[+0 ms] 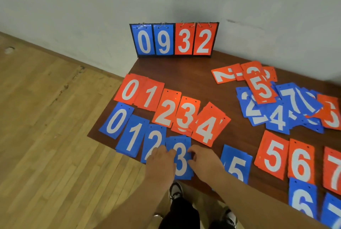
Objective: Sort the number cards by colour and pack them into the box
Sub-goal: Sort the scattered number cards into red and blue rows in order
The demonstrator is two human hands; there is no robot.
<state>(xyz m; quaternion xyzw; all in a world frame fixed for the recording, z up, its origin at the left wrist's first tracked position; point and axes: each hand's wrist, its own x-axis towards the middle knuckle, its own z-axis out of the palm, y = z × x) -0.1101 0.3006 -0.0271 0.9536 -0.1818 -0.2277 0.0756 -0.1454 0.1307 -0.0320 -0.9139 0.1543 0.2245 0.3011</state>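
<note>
The left hand (160,162) and right hand (203,160) flank the blue 3 card (181,156) at the near edge of the table (184,66). The left hand's fingers are pressed together, with their tips at the card's left edge and over the lower part of the blue 2 card (154,140). Whether they grip cannot be told. The right hand's fingers are curled and pinch the card's right edge.

Two shoes (175,190) stand on the floor below the table edge.

The cards are flat, matte rectangles with white numerals and two punched holes near the top edge.
- Blue row, near edge: the blue 0 card (116,119) and blue 1 card (133,134) lie left of the 2. The blue 5 card (238,166), blue 6 card (302,199) and blue 7 card (332,212) lie to the right.
- Red row, just beyond: the red 0 card (129,89), red 1 card (150,95), red 2 card (166,112), red 3 card (187,114) and red 4 card (208,127) overlap one another. The red 5 card (273,155), red 6 card (301,162) and red 7 card (333,169) lie apart on the right.

Several positions show stacked edges.

Farther right lies a loose mixed pile (276,110) of red and blue cards at varied angles.

The table top is dark reddish wood grain. At its far edge a scoreboard stand (174,39) with metal rings stands upright against the pale wall (92,7) and shows 0 9 3 2. The plank floor (46,118) is light wood.
</note>
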